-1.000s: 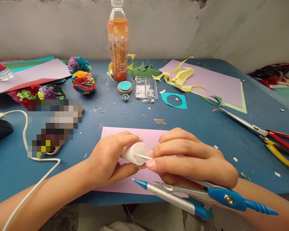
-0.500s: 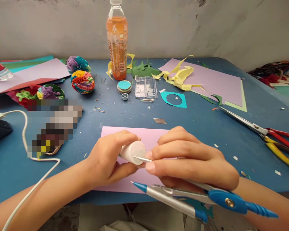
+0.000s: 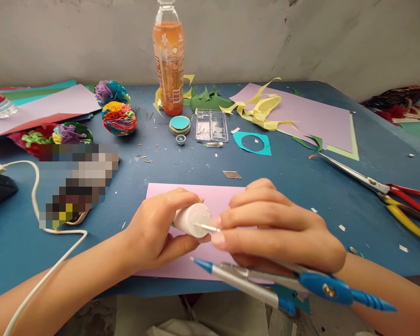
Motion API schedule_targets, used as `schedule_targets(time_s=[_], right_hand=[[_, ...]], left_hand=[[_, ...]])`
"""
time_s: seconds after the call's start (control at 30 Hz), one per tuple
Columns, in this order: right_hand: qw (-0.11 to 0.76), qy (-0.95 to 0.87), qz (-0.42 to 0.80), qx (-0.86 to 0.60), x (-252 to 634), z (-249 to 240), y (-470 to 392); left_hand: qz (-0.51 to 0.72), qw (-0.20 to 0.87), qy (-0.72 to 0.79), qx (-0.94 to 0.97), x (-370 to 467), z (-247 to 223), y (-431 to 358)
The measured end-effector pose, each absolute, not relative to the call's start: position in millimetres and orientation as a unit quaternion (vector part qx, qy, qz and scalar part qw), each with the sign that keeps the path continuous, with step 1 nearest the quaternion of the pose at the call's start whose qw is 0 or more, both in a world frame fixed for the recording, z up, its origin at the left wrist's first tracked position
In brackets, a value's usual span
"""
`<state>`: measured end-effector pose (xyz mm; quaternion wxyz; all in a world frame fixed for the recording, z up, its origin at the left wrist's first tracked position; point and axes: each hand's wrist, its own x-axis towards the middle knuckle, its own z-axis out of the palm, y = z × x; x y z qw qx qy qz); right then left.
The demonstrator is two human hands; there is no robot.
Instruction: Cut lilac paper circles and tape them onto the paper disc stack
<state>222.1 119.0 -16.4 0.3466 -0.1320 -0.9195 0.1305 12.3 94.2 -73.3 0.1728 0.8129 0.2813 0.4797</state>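
Note:
Over a pink paper sheet (image 3: 157, 191), my left hand (image 3: 150, 228) wraps round a white cylindrical bottle (image 3: 196, 220), tilted with its round end toward my right hand. My right hand (image 3: 280, 228) pinches the metal needle leg of a blue and silver compass (image 3: 329, 290). The needle's tip meets the white end of the bottle. Below my right hand hang the compass hinge and its other leg, which has a blue tip. The inner fingers of my right hand are partly hidden.
Scissors (image 3: 374, 184) lie at the right. Behind are an orange drink bottle (image 3: 171, 60), a clear plastic case (image 3: 212, 126), teal discs (image 3: 179, 123) and paper scraps. A phone (image 3: 87, 182), white cable (image 3: 38, 186) and fabric flowers (image 3: 119, 119) are at the left.
The compass's hinge and lower leg have shifted slightly left and up, and the lower leg is a little blurred. Both hands keep their hold in nearly the same place.

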Motion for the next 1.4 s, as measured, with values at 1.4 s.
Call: schedule_targets(time_s=[1.4], right_hand=[[0.39,-0.891,0.186,-0.139,217.9,-18.8,113.6]], left_hand=[[0.502,0.209,0.252,0.801,10.4,-78.9,94.8]])
